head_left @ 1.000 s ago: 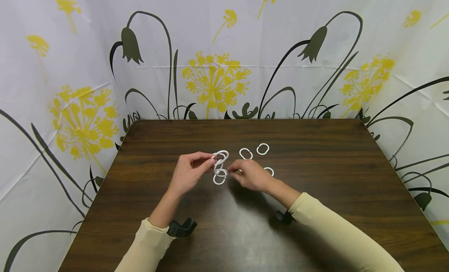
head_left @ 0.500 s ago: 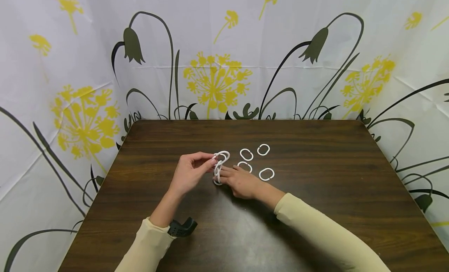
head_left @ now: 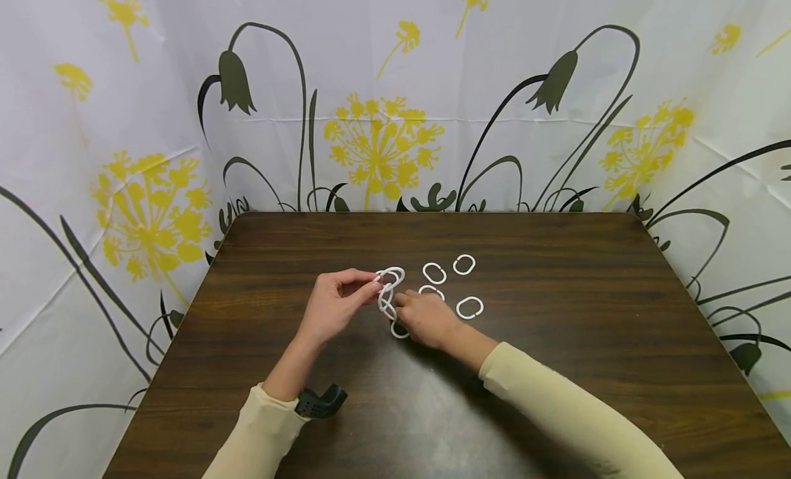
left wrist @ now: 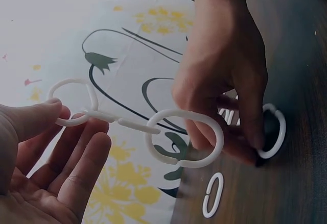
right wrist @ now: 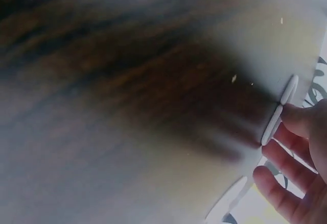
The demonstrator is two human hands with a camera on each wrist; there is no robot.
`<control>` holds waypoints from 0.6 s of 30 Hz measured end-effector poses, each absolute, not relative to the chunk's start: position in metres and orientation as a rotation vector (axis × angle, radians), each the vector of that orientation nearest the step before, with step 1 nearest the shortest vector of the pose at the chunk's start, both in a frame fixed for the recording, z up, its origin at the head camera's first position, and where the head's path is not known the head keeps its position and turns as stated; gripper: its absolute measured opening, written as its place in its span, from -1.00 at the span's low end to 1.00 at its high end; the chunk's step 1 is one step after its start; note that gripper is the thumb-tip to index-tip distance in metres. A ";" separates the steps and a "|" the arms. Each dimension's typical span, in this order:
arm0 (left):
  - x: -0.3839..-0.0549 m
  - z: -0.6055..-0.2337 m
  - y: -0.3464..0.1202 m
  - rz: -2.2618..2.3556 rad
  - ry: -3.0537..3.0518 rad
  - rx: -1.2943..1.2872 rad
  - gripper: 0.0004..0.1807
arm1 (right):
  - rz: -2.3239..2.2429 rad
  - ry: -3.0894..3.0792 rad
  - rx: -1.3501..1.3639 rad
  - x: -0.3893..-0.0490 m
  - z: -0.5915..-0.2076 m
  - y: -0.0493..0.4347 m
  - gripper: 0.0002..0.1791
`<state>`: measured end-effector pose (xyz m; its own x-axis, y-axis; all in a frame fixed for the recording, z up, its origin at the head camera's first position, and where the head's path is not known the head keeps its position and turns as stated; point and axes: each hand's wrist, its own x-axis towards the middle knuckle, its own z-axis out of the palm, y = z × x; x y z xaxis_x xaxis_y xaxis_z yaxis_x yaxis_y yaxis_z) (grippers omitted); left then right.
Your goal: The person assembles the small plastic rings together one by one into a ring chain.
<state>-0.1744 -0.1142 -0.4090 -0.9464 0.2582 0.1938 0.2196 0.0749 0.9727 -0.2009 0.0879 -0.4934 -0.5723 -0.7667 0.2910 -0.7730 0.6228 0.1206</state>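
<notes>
In the head view my left hand (head_left: 334, 302) pinches the top of a short chain of white oval curtain rings (head_left: 403, 276), held just above the table. The left wrist view shows its thumb and fingertips on the uppermost ring (left wrist: 95, 99), with a larger ring (left wrist: 220, 138) hanging at the chain's far side. Beside the chain is my right hand (head_left: 429, 321), its thumb and fingers pinching another white ring (left wrist: 283, 132). Low at its fingertips shows a ring (head_left: 400, 337). Whether that ring links to the chain I cannot tell.
Several loose white rings lie on the dark wooden table: one behind the right hand (head_left: 431, 287), one to its right (head_left: 481, 307), and two farther back, the left one (head_left: 435, 282) and the right one (head_left: 465, 273). A flower-patterned curtain (head_left: 377, 60) hangs behind the table.
My right hand has moved left to the chain, its fingers first extended by the lower rings, then drawn in. The lowest ring has shifted right. The left hand stays in place.
</notes>
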 end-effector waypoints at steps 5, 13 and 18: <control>-0.174 -0.408 -0.115 2.062 2.268 0.496 -0.72 | 0.073 -2.565 1.204 -0.199 -0.491 0.090 -0.85; -0.174 -0.410 -0.116 2.048 2.272 0.490 -0.76 | 0.247 -2.781 1.113 -0.200 -0.476 0.095 -0.94; -0.173 -0.409 -0.116 2.065 2.255 0.511 -0.74 | 0.459 -2.887 0.986 -0.205 -0.458 0.099 -0.88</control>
<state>-0.1732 -0.1164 -0.4090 -0.9448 0.2673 0.1892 0.2119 0.0584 0.9755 -0.2050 0.0985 -0.4583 -0.7944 -0.5891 0.1480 -0.6059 0.7518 -0.2599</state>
